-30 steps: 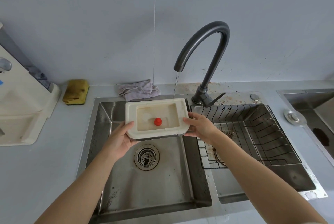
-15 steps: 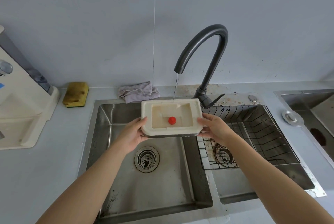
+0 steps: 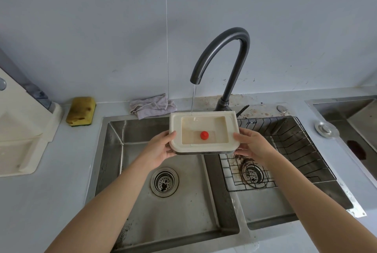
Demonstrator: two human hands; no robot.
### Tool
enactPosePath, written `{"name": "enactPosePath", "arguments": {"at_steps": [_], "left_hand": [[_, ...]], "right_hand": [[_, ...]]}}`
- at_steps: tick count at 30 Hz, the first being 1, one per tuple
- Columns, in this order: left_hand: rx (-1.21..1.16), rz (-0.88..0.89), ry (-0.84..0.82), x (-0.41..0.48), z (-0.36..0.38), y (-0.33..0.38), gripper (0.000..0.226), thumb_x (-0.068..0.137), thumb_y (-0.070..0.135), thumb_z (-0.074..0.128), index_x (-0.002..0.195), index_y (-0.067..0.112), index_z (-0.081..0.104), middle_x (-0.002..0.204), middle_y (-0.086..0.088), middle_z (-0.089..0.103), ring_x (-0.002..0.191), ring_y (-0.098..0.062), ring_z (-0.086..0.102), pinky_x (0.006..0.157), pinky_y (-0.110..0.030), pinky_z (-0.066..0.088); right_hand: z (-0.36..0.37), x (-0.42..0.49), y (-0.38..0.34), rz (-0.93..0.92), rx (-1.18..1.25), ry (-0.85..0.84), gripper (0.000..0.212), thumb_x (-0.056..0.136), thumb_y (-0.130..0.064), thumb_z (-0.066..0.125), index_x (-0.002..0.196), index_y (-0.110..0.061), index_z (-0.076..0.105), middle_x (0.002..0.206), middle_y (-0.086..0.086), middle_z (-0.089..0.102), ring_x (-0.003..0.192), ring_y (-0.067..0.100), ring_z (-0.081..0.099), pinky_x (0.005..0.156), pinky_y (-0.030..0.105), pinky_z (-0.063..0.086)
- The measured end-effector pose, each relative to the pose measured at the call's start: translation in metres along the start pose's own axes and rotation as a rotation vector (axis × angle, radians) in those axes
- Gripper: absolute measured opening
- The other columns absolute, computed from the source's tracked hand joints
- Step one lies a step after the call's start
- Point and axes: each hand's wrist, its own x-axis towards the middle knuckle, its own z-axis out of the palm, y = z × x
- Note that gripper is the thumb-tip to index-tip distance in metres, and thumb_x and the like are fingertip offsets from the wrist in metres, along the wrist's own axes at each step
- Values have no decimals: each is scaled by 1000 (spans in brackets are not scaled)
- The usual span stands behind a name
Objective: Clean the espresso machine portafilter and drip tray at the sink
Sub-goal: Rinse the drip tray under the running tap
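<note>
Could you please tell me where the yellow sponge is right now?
In the head view, the yellow sponge lies on the counter at the back left, by the wall, just left of the grey cloth.

Left basin (image 3: 183,212): open floor | Right basin: wire rack (image 3: 285,150) fills it | Faucet (image 3: 228,52) arches behind drip tray (image 3: 204,146)

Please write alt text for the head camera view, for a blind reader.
A left hand and a right hand hold a cream drip tray under a thin water stream from a dark faucet, above a steel double sink. A red knob sits in the tray's shallow water. A yellow sponge and a grey cloth lie behind the sink.
</note>
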Motion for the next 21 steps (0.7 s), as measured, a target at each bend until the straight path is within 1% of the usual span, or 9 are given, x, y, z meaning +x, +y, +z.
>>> {"name": "enactPosePath", "arguments": {"at_steps": [3, 6, 8, 12, 16, 19, 21], "left_hand": [[26, -7, -14, 5, 7, 1, 21, 94, 16, 48, 112, 8, 54, 102, -10, 64, 93, -23, 62, 87, -41, 49], [45, -17, -18, 9, 13, 1, 13, 94, 16, 48, 103, 12, 57, 99, -8, 65, 90, -22, 62, 87, -40, 48], [48, -23, -21, 10, 15, 0, 12, 94, 16, 48, 101, 13, 57, 97, -8, 65, 89, -21, 62, 86, -40, 48], [37, -31, -22, 14, 19, 1, 12, 94, 15, 48, 102, 12, 57, 94, -7, 65, 86, -21, 62, 84, -40, 49], [27, -34, -32, 17, 24, 8, 13, 94, 16, 49, 102, 11, 57, 97, -8, 65, 89, -22, 63, 85, -41, 49], [-4, -30, -35, 21, 26, 14, 22, 94, 17, 48, 113, 8, 54, 100, -9, 64, 90, -23, 62, 81, -41, 50], [-8, -29, -32, 23, 28, 18, 23, 95, 17, 48, 115, 7, 53, 100, -9, 63, 91, -23, 62, 85, -43, 49]], "right_hand": [[-7, -3, 0, -8, -1, 6, 23, 92, -7, 49, 115, -10, 53, 97, 7, 64, 83, 22, 63, 69, 31, 59], [-14, -4, 0, -11, -8, 19, 25, 92, -9, 49, 116, -11, 53, 99, 8, 65, 86, 24, 63, 77, 34, 56], [-17, -6, -1, -13, -14, 22, 25, 93, -10, 48, 117, -11, 53, 98, 7, 65, 85, 23, 63, 75, 33, 56], [-20, -9, -3, -18, -4, 28, 24, 93, -9, 47, 117, -11, 53, 95, 6, 65, 79, 20, 63, 61, 23, 58], [-21, -8, -7, -23, 4, 59, 30, 93, -9, 47, 123, -8, 51, 96, 6, 64, 81, 20, 63, 60, 24, 58], [-20, -6, -12, -37, 10, 73, 32, 94, -9, 47, 125, -7, 50, 96, 5, 63, 81, 20, 62, 61, 25, 58], [-20, -4, -15, -45, 10, 79, 32, 94, -9, 47, 126, -6, 49, 96, 5, 63, 81, 20, 63, 63, 26, 58]]}}
